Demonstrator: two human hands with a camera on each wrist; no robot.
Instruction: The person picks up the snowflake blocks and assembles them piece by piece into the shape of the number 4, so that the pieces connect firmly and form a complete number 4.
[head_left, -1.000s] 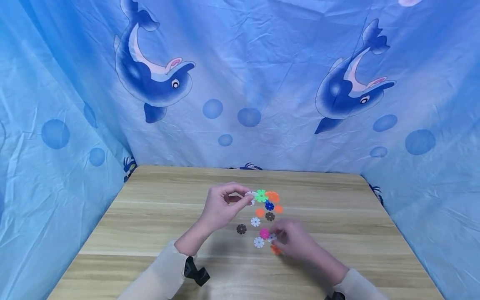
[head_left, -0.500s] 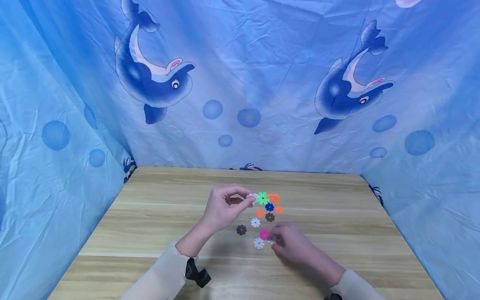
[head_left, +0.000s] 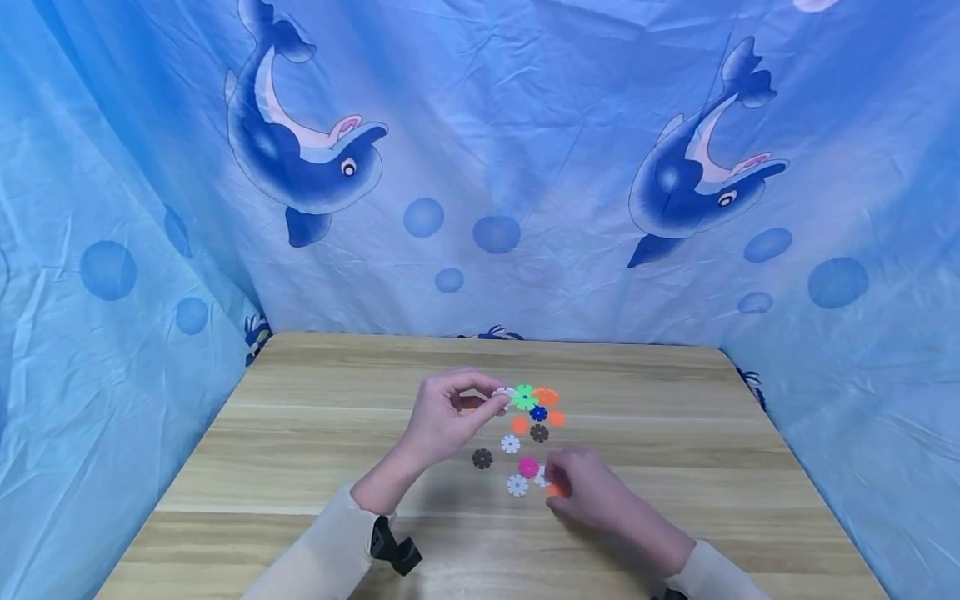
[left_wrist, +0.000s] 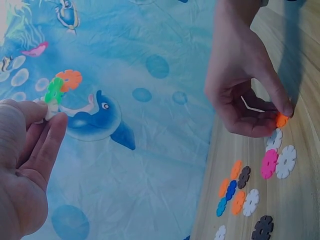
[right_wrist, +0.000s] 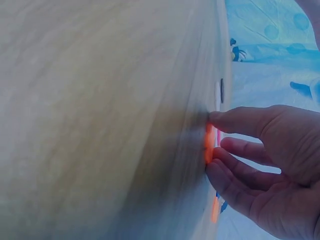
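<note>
Where the wooden table [head_left: 300, 417] spreads out, the left hand [head_left: 448, 421] pinches the white end of a raised row of joined discs [head_left: 525, 397]; at four o'clock from that hand, the right hand [head_left: 592, 492] grips an orange disc [head_left: 557, 491] by opposite edges at table level, a white disc [head_left: 542, 477] at ten o'clock beside it. A level lift, clear of this neighbour, seems best.
</note>
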